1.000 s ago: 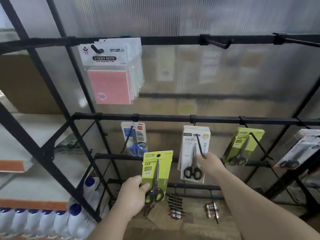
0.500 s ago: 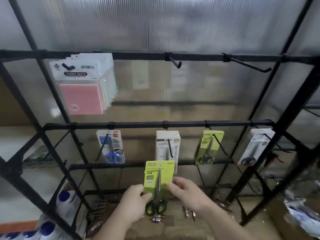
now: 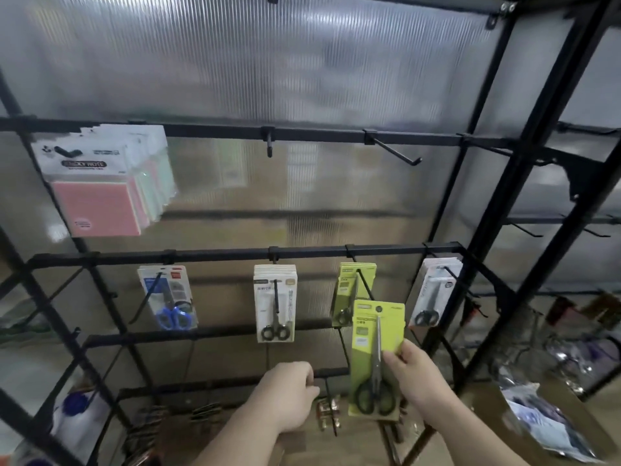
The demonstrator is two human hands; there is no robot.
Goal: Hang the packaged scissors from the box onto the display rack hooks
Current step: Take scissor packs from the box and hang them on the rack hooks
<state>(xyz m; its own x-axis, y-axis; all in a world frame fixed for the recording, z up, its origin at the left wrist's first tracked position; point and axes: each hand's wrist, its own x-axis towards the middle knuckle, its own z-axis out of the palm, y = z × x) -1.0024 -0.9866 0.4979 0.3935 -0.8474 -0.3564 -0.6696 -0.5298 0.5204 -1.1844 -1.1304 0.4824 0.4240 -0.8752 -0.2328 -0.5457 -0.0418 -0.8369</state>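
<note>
Low at the front of the rack, the right hand [image 3: 416,375] pinches a lime-green card pack of black-handled scissors [image 3: 373,344] by its right edge. The thumb lies across the face of the card and the fingers sit behind it. Gripping it low and to one side leaves the top of the card free, which is probably the point, since that is where the round hang hole sits.

The left hand [image 3: 289,395] is well apart to the left, with its fingers loosely curled and nothing visibly in them. It sits just beside the end of a low black bar, and whether it touches the bar cannot be told.

The pack is held upright with a slight tilt. The grey blades point up, the loop handles are at the bottom, and there is small print on the upper left that is too blurred to read. Its top corner overlaps, in view, the bottom of a matching stack of lime-green scissor packs [image 3: 347,287] already hung on a slanting black wire hook [image 3: 364,287]. The hole looks close to that hook's tip but not yet over it, so the pack seems to be lined up for that hook.

Along the same black metal rail [image 3: 218,254] hang white-carded black scissors [image 3: 275,304], blue-handled scissors [image 3: 171,317] and, to the right, a pale grey set [image 3: 435,290]. On the rail above, pink sticky-note packs [image 3: 100,183] hang at the left and a bare hook [image 3: 396,153] juts out. A ribbed translucent panel [image 3: 302,62] backs it all. No box can be made out.
</note>
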